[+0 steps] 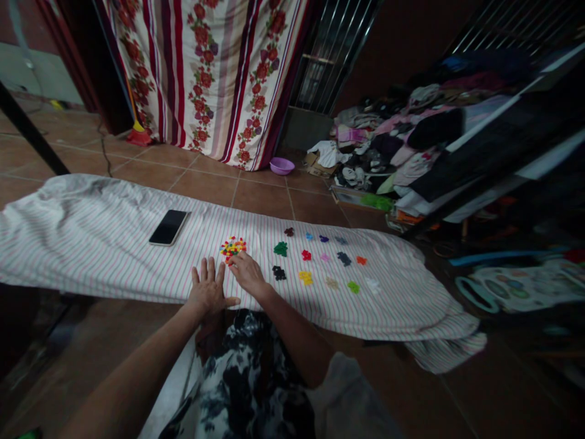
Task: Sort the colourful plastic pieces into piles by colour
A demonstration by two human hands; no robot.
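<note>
My left hand [208,290] lies flat on the striped cloth [114,244], its fingers spread and nothing in it. Beside it, my right hand [247,272] touches the near right edge of a mixed pile of small coloured pieces [233,246]. Its fingers are bent together, and what they hold, if anything, is too small to tell. Right of my hands are several single-colour piles, among them green [280,249], black [278,272], yellow [305,278], red [306,255] and orange [361,260].
A phone [169,227] rests on the cloth at the left. Beyond the cloth are a purple basin [282,165], a floral curtain [201,73] and a red broom [139,135]. Heaped clothes [397,134] and a dark slanting bar [457,204] are at the right.
</note>
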